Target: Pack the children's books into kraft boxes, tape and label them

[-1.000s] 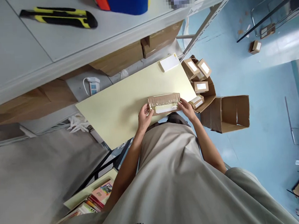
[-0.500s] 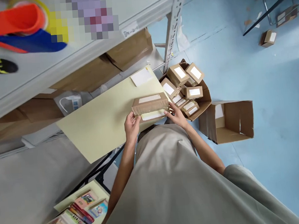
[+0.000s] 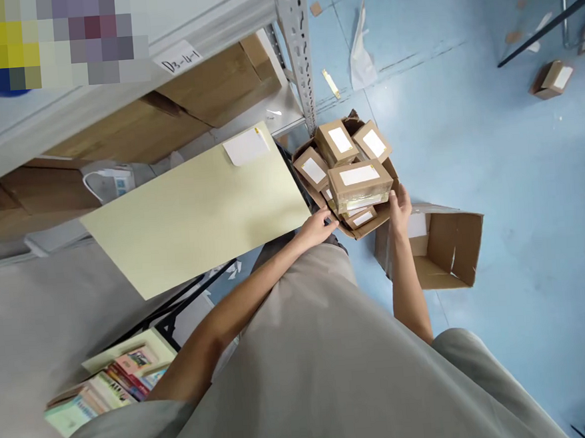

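A taped cardboard box point(image 3: 361, 186) with a white label on top sits over the pile of smaller labelled boxes in an open carton point(image 3: 390, 220). My left hand point(image 3: 318, 226) is at the box's lower left corner, fingers apart and seemingly just off it. At the right end of the box is my right hand point(image 3: 400, 209), its thumb by the corner and its fingers outside the end, not wrapped round it. Whether the box rests fully on the pile cannot be made out.
A pale yellow table point(image 3: 196, 212) stands to the left, with a white paper point(image 3: 245, 147) on it. A second open carton point(image 3: 455, 251) lies to the right. Shelving point(image 3: 297, 52) rises behind. Books point(image 3: 120, 378) are stacked at lower left; another small box point(image 3: 552, 79) lies on the floor.
The box has moved right, from over the table to above the pile in the carton. Both hands went with it, and they no longer grip its ends as before.
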Tool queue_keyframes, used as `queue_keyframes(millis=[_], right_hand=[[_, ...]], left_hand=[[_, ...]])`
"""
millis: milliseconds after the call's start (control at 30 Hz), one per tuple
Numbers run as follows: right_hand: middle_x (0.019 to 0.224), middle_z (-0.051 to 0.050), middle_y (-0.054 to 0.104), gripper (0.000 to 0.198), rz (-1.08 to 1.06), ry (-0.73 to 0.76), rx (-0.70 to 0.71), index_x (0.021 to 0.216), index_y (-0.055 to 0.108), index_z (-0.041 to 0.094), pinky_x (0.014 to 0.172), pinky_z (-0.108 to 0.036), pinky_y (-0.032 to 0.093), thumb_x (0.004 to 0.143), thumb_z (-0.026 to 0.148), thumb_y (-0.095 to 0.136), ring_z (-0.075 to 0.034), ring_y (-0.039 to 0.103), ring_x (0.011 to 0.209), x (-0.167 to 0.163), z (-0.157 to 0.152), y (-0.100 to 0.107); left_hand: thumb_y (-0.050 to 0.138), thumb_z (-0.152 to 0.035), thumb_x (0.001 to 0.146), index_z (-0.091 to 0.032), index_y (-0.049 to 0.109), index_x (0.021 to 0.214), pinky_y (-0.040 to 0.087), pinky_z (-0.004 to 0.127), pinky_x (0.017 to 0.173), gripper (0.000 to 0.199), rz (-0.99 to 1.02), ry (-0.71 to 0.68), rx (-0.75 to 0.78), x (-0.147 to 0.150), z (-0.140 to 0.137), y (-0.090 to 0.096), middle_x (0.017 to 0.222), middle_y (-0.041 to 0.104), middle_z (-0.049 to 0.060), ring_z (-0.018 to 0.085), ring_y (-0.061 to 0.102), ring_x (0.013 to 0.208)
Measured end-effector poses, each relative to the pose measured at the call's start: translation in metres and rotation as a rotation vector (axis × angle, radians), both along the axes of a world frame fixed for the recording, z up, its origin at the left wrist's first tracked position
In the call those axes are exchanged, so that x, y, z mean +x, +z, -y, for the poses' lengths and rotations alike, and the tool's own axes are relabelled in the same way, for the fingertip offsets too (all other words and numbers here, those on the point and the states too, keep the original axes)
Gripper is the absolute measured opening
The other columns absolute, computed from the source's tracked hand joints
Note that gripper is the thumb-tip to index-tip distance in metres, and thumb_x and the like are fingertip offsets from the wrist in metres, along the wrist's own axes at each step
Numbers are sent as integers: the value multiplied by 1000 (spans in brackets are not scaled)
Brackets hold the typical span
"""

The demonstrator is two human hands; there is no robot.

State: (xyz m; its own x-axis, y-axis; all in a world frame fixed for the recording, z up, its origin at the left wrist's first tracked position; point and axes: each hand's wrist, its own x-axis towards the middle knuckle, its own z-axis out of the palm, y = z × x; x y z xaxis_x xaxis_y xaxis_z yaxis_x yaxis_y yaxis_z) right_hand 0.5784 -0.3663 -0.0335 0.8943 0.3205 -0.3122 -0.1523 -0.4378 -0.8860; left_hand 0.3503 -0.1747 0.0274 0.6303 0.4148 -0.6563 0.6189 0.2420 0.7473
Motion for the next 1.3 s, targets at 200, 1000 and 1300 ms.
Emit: queue_keyframes(millis=[200,1000,1300], right_hand=[[167,-22,73,79,-73,35,50,151,74,18,141,-66,46,95,74,72,-39,66,162,8,-8,-18],[143,-16,88,61,-195,1160,153,136,80,29,125,-62,64,101,79,76,-35,85,134,-284,-222,136],[137,-15,90,58,-180,1705,198,139,82,30,119,-61,67,106,77,72,-36,87,130,-533,-230,162]], left_hand=[[95,-39,91,-17,90,111,56,63,136,30,-43,277,-99,-42,-14,6,161,78,22,45,77,149],[94,-66,89,-24,94,118,63,56,125,51,255,1148,122,-324,10,79,135,90,15,39,83,132],[93,-61,92,-23,93,122,67,56,120,49,354,1722,296,-527,102,94,140,88,12,37,84,128]])
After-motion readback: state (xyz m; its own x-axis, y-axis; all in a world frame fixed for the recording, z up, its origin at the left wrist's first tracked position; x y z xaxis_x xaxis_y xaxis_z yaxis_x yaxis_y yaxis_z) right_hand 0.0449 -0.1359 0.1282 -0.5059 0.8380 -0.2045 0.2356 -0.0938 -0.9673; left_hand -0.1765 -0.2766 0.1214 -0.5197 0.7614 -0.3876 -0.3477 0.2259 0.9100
